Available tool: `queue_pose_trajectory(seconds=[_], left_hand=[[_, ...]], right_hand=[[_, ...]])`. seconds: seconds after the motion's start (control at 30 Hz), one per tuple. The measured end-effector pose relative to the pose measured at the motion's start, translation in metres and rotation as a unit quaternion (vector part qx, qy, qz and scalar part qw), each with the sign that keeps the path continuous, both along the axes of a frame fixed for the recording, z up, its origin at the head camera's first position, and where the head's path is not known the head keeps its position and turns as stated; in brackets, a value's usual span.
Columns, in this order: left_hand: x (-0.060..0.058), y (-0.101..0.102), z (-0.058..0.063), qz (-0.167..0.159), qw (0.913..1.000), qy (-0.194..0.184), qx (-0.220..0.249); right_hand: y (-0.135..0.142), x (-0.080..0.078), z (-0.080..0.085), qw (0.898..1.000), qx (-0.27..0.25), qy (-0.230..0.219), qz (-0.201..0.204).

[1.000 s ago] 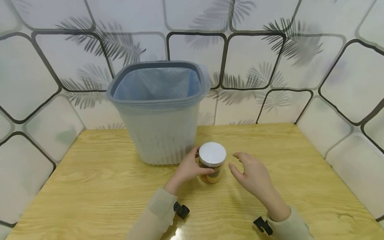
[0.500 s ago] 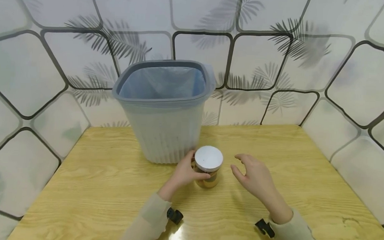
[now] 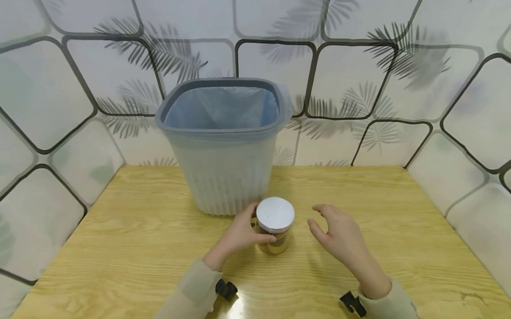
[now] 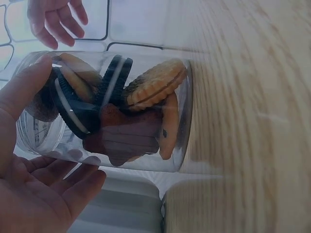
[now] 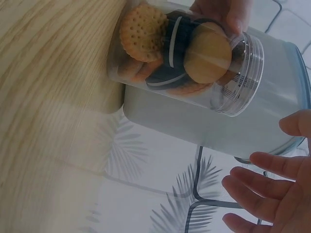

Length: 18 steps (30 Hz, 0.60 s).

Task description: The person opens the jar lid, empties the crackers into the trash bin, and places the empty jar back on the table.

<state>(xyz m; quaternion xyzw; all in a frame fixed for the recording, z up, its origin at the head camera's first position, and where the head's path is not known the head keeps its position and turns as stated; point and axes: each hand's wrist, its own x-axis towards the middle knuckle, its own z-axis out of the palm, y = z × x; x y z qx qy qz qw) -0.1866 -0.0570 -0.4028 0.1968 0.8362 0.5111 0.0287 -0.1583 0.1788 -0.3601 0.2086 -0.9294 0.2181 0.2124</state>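
Note:
A clear jar of cookies [image 3: 276, 242] with a white round top [image 3: 274, 215] stands upright on the wooden table. My left hand [image 3: 239, 229] grips its left side, thumb in front and fingers reaching round behind. Through the jar wall, the left wrist view shows dark sandwich cookies [image 4: 112, 80], a ridged pale biscuit [image 4: 158, 83] and a brown piece [image 4: 124, 133]. To the jar's right, my right hand [image 3: 339, 235] hovers apart from it, fingers loosely bent and holding nothing. The right wrist view shows those spread fingers [image 5: 262, 189] near the jar's ringed neck [image 5: 243, 75].
Just behind and left of the jar is a tall whitish bin [image 3: 225, 177] with a blue-grey rim and a liner inside. Patterned panels [image 3: 338, 78] enclose the wooden table [image 3: 151, 240] at the back and both sides.
My left hand has brought the jar a little left and closer to me. The head view has shifted slightly, while my right hand stays nearly where it was.

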Motion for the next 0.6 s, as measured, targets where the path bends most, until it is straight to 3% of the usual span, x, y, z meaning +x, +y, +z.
queue_pose_trajectory(seconds=[0.37,0.6], left_hand=[[-0.003,-0.009,0.001,-0.041,0.9991,-0.005,0.002],[-0.005,-0.011,0.000,-0.061,0.9979,-0.018,0.009]], right_hand=[[-0.006,-0.002,0.009,0.999,-0.025,-0.025,0.004],[-0.014,-0.006,0.016,0.999,-0.047,-0.011,0.015]])
